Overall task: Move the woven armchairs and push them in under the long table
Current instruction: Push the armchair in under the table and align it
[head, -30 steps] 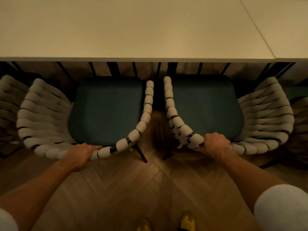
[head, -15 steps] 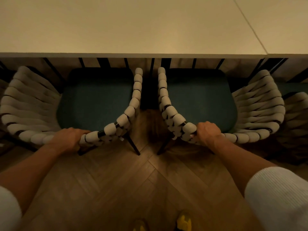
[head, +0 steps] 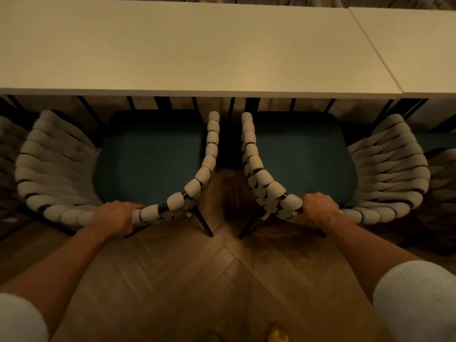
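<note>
Two woven armchairs with pale thick cord wrapped on dark frames and dark green seats stand side by side at the long pale table (head: 197,53). My left hand (head: 113,218) grips the back rim of the left armchair (head: 56,169). My right hand (head: 318,209) grips the back rim of the right armchair (head: 389,169). The front edges of both seats lie just under the table's near edge. The backs and rear legs stand out over the floor.
More woven chairs show at the far left (head: 7,149) and far right (head: 441,183) edges. A second tabletop (head: 419,45) adjoins on the right. Herringbone wood floor (head: 197,280) lies below, with a yellow shoe tip (head: 277,335) at the bottom.
Both hands keep their grip on the chair backs. The view has shifted a little, and the chairs sit at much the same depth against the table edge.
</note>
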